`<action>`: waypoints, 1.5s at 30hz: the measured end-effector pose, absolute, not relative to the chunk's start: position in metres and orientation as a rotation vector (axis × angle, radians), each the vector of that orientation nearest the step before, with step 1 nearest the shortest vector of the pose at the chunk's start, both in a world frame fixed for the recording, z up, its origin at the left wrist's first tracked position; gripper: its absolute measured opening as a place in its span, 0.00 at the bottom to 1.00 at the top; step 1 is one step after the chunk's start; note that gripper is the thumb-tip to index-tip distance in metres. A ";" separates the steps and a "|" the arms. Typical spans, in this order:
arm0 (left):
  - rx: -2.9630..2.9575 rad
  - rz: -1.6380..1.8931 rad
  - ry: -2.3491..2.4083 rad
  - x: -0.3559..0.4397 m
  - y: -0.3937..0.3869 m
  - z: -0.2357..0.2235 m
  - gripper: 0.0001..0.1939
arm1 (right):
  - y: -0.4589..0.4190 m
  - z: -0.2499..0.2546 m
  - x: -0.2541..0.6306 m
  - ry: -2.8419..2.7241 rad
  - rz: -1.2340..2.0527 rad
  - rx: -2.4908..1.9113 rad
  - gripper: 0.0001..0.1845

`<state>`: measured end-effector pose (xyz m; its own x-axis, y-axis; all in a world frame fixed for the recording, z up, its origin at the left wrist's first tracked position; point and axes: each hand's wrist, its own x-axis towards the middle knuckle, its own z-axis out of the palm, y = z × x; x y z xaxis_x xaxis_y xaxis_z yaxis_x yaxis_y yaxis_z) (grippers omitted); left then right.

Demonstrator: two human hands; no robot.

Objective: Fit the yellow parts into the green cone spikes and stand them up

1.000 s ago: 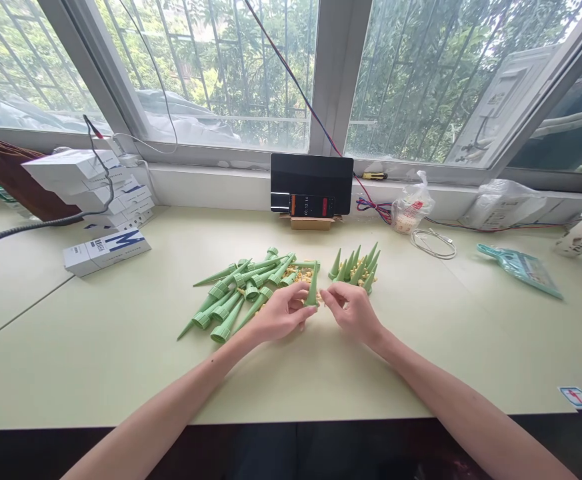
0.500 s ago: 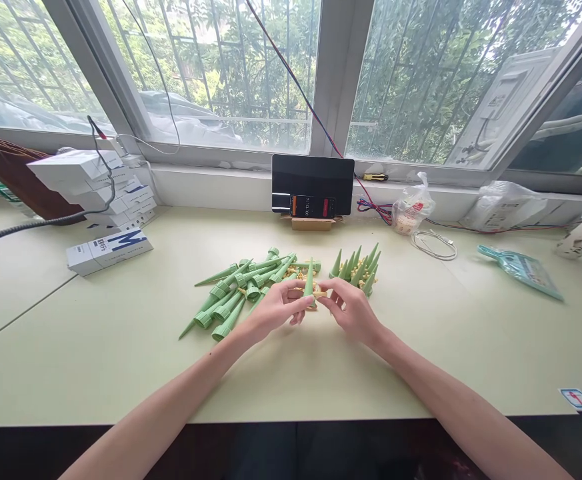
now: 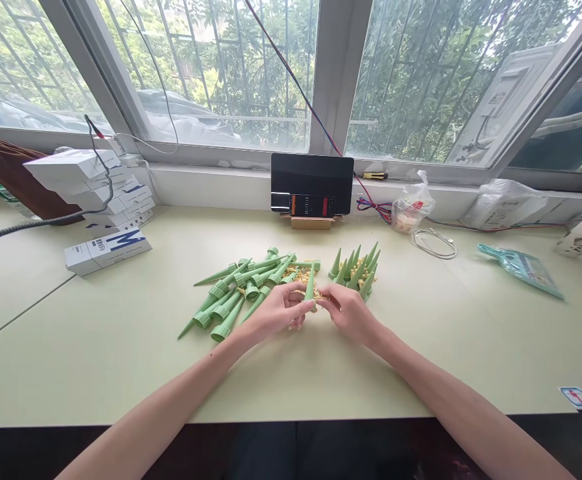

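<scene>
Held in my left hand [image 3: 285, 308] is a green plastic watering spike [image 3: 309, 283], tip up, its lower end partly covered by my fingers. My right hand [image 3: 348, 308] is closed in a pinch at the spike's right side, near its base; a small yellowish part shows at the fingertips, too small to make out fully. Left of my hands lies a loose pile of green spikes [image 3: 228, 307] with capped ends. Small yellow pieces [image 3: 301, 273] are heaped just behind my left hand. Several spikes [image 3: 355, 263] stand tip up in a group beyond my right hand, yellow pieces among them.
A phone with a timer [image 3: 313, 205] leans on a black screen [image 3: 312, 175] at the back. White boxes [image 3: 108, 250] are at the left. A coiled white cable [image 3: 433, 245], a plastic bag [image 3: 411, 207] and a teal dustpan [image 3: 521, 270] lie to the right.
My right fingers have drawn closer to the spike's base and sit slightly lower. The yellowish part beside the spike now shows less. The piles look the same.
</scene>
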<state>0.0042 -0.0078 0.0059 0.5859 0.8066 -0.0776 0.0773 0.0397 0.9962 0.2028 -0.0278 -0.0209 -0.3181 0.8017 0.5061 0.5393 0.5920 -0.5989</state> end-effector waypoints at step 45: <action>1.724 0.863 0.808 0.006 -0.004 -0.006 0.18 | -0.031 -0.015 0.199 -1.983 0.573 -1.146 0.17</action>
